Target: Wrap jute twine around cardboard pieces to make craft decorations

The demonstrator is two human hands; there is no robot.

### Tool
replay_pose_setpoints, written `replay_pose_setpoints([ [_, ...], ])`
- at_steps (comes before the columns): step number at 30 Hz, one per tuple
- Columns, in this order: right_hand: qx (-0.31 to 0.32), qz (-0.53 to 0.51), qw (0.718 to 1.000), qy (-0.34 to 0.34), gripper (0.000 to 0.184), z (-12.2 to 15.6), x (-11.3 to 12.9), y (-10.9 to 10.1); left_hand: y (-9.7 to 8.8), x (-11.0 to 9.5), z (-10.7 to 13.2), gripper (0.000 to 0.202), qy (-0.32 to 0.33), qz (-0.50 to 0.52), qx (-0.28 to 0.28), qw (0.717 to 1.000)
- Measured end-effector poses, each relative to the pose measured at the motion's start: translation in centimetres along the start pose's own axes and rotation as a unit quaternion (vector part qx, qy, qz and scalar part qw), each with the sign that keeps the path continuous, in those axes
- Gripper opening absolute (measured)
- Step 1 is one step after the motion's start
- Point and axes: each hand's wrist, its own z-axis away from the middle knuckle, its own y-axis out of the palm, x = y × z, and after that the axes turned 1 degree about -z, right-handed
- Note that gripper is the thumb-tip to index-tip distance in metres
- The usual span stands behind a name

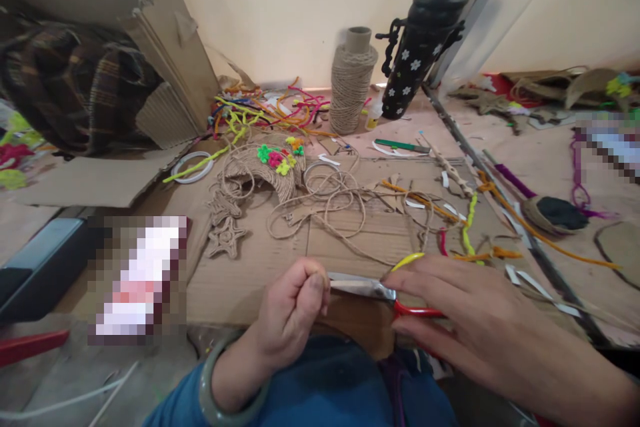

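My right hand grips a pair of scissors with red and yellow handles, blades pointing left. The blade tips meet my left hand, which is closed in a pinch on something small I cannot make out, likely a bit of jute cord. A green bangle circles my left wrist. Both hands hover at the near edge of a cardboard sheet. Loose jute cord lies just beyond them. A jute crescent with small bright flowers lies farther back, with jute stars to its left.
A jute spool and a black flowered bottle stand at the back. Colored pipe cleaners are piled behind the crescent. Folded cardboard leans at left. White tape rings, paper scraps and a metal strip lie to the right.
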Motion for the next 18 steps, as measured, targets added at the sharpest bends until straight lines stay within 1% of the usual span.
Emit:
replay_pose_setpoints([
  [3, 0.011, -0.056, 0.998, -0.001, 0.017, -1.4, 0.7, -0.5, -0.5, -0.5, -0.3, 0.024, 0.067, -0.125, 0.021, 0.990],
  [6, 0.020, -0.118, 0.993, -0.001, 0.018, -3.2, 0.7, -0.3, -0.7, -1.2, -0.8, 0.022, 0.133, -0.204, 0.006, 0.970],
  [9, 0.024, -0.162, 0.986, -0.024, 0.017, -4.7, 0.5, 0.6, -0.7, -1.7, -1.2, 0.022, 0.177, -0.251, -0.032, 0.951],
  [11, 0.023, -0.170, 0.984, -0.038, 0.014, -5.2, 0.3, 1.4, -0.7, -1.9, -1.4, 0.023, 0.199, -0.286, -0.057, 0.936],
  [15, 0.000, -0.177, 0.983, -0.048, 0.012, -5.2, 0.1, 2.4, -0.7, -2.1, -1.7, 0.027, 0.247, -0.343, -0.097, 0.901],
  [18, -0.023, -0.189, 0.979, -0.073, 0.014, -5.1, -0.2, 2.7, -0.6, -2.2, -1.7, 0.024, 0.273, -0.353, -0.109, 0.888],
])
